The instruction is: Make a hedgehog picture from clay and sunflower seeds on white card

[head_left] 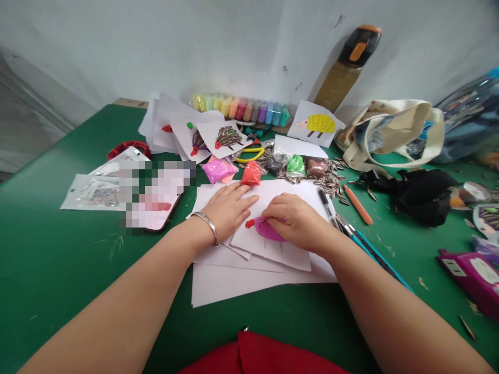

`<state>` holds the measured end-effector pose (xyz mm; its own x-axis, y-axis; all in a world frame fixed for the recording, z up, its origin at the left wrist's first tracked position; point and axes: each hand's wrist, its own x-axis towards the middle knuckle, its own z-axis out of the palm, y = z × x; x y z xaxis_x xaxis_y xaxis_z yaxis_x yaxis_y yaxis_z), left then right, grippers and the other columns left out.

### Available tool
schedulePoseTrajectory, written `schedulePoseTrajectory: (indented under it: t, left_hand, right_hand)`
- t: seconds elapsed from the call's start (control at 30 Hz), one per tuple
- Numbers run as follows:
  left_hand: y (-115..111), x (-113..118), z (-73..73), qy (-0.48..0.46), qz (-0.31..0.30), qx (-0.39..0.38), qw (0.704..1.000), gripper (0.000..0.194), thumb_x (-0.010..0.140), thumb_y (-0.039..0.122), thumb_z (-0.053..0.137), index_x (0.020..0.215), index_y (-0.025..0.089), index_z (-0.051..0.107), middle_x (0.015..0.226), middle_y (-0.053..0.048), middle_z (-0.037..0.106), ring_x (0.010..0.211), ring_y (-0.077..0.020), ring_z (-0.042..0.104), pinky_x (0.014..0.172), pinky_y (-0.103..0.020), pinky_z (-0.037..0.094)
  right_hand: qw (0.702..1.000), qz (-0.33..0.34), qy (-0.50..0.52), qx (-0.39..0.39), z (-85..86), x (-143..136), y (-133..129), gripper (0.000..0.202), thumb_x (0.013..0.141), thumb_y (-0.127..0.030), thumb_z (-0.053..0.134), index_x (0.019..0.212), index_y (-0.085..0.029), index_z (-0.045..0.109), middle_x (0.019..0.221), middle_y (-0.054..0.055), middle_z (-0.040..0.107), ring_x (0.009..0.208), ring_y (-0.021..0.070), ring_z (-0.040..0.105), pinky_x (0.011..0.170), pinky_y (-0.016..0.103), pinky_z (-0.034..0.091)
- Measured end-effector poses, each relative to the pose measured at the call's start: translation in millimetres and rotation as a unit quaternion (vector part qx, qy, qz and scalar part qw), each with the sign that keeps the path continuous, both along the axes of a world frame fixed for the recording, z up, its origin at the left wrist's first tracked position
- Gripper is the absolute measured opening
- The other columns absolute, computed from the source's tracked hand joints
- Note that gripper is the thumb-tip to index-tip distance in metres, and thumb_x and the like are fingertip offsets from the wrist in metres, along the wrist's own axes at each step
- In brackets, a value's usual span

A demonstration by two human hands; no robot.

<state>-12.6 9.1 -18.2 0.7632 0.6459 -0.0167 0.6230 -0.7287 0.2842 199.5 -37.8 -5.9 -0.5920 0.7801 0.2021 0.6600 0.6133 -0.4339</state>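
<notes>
A white sheet (290, 257) lies on other papers and carries a flat purple clay shape (268, 231) with a red clay piece (250, 223) at its left end and pencilled legs below. My left hand (229, 210), with a silver bracelet at the wrist, rests on the paper's upper left with its fingers spread, fingertips near a bag of red clay (251, 173). My right hand (290, 218) is over the purple shape, thumb and fingers pinched together on its upper part. What lies between those fingertips is too small to make out.
Clay bags, sunflower seeds (329, 179) and hedgehog pictures (317, 123) lie behind the papers. A phone (159, 202) is on the left. Pens, a teal cutter (384, 259), an orange stick (357, 204) and a black pouch (423, 195) are on the right. A bottle (345, 72) stands by the wall.
</notes>
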Motion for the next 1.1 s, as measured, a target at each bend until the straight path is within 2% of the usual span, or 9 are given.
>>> schedulePoseTrajectory:
  t: [0.1,0.3,0.6,0.9,1.1]
  left_hand:
    - [0,0,0.3,0.004,0.005,-0.003,1.0,0.041,0.094,0.027,0.039,0.133,0.02,0.052,0.143,-0.012,0.045,0.132,-0.0296,0.036,0.111,-0.052,0.029]
    - [-1,0,-0.4,-0.002,0.004,0.002,1.0,0.041,0.095,0.026,0.038,0.132,0.021,0.052,0.141,-0.012,0.046,0.131,-0.0288,0.037,0.111,-0.052,0.03]
    - [0,-1,-2.2,-0.004,0.011,-0.005,1.0,0.041,0.094,0.026,0.039,0.132,0.019,0.054,0.143,-0.012,0.045,0.134,-0.0306,0.035,0.112,-0.053,0.028]
    - [2,-5,-3.5,-0.024,0.0,0.004,1.0,0.043,0.095,0.026,0.038,0.133,0.018,0.054,0.14,-0.014,0.047,0.131,-0.0293,0.039,0.111,-0.052,0.031]
    - [-1,-4,-0.2,-0.021,0.016,0.011,1.0,0.042,0.095,0.027,0.037,0.131,0.017,0.057,0.142,-0.014,0.047,0.132,-0.0316,0.038,0.111,-0.052,0.032]
  right_hand:
    - [1.0,0.009,-0.005,-0.004,-0.6,0,0,0.024,0.087,-0.01,0.051,0.082,-0.021,0.072,0.078,0.004,0.066,0.079,0.0175,0.055,0.074,0.032,0.04]
    - [0.998,-0.058,0.016,0.016,0.0,3,3,0.021,0.087,-0.011,0.052,0.081,-0.02,0.07,0.081,0.004,0.066,0.08,0.0182,0.056,0.074,0.032,0.041]
    - [0.968,-0.247,0.031,0.004,-9.0,23,16,0.02,0.082,-0.015,0.054,0.09,-0.021,0.071,0.084,0.004,0.069,0.075,0.0179,0.059,0.07,0.03,0.042]
    - [0.967,-0.249,-0.031,-0.037,-11.7,28,23,0.021,0.082,-0.018,0.052,0.081,-0.022,0.073,0.082,0.003,0.068,0.078,0.0185,0.059,0.07,0.028,0.04]
    - [0.972,-0.232,-0.031,-0.03,-12.0,28,27,0.022,0.083,-0.017,0.053,0.079,-0.022,0.074,0.079,0.004,0.067,0.078,0.0174,0.058,0.069,0.027,0.039]
